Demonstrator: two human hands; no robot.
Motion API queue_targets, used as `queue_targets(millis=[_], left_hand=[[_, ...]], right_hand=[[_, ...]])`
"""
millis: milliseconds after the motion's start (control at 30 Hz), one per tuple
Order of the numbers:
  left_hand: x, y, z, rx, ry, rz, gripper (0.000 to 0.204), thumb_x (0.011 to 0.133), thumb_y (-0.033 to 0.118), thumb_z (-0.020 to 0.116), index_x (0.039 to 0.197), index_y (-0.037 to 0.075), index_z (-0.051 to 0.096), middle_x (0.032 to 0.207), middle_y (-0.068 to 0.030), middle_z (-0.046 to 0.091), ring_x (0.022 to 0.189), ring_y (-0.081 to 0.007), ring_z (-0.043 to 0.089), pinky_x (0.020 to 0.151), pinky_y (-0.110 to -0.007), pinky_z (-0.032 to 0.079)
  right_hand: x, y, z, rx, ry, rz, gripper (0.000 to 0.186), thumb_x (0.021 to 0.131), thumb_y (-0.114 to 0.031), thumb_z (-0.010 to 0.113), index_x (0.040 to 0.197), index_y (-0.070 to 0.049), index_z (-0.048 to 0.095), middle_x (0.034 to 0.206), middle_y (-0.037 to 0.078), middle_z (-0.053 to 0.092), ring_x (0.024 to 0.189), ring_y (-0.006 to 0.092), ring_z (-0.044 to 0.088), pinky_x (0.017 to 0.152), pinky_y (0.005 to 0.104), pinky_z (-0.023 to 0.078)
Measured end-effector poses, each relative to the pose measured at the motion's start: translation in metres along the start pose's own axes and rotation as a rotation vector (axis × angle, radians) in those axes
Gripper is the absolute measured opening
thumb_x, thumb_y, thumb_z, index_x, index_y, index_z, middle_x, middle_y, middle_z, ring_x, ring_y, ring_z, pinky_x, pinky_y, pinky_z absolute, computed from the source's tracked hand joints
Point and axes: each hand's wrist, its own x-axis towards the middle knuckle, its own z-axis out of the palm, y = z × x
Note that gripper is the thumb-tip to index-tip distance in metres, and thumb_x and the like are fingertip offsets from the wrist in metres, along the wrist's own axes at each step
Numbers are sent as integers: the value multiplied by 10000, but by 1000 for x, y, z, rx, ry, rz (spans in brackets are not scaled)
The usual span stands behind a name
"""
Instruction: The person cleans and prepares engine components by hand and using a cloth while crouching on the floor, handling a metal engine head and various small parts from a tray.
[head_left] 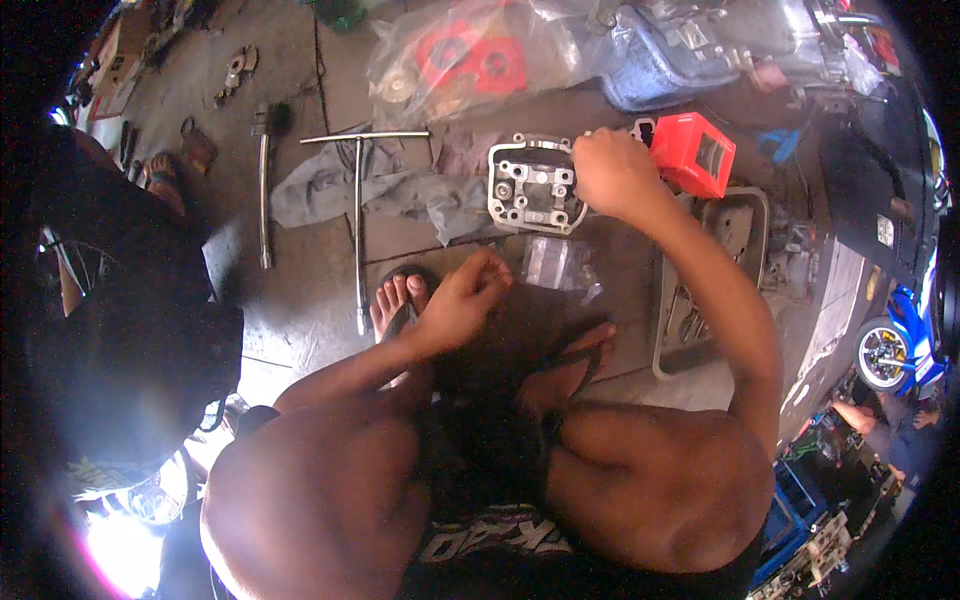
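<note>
A silver metal engine cylinder head is in front of me, its open side with posts and bolt holes facing up. My right hand is closed at its right edge; the fingertips are partly hidden. Nearer to me, my left hand hangs above my foot with fingers curled, and I cannot make out whether something small is in them. Between the hands, a clear plastic bag with a metal part lies just below the cylinder head. A red box stands right beyond my right wrist.
Grey rags lie under a long T-handle wrench, with a breaker bar further left. A metal tray holding parts sits under my right forearm. Plastic-wrapped red parts are at the back. Another person stands at the left.
</note>
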Motion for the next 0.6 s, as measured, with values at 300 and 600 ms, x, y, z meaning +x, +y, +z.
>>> queue_targets(millis=[300,600], left_hand=[[0,2,1,-35,-10,-13,133,976,168,594,1025,55,545,774,-22,583,653,-105,557,578,-287,441],[0,7,-1,3,19,24,141,976,175,590,1028,54,541,777,-20,577,671,-100,551,598,-272,437]], right_hand=[[4,-12,0,-45,13,32,185,835,-119,596,844,-14,748,894,207,725,844,360,730,729,480,591],[-6,-13,7,-143,55,2,169,862,-112,595,854,-34,746,899,173,733,832,324,737,694,447,600]])
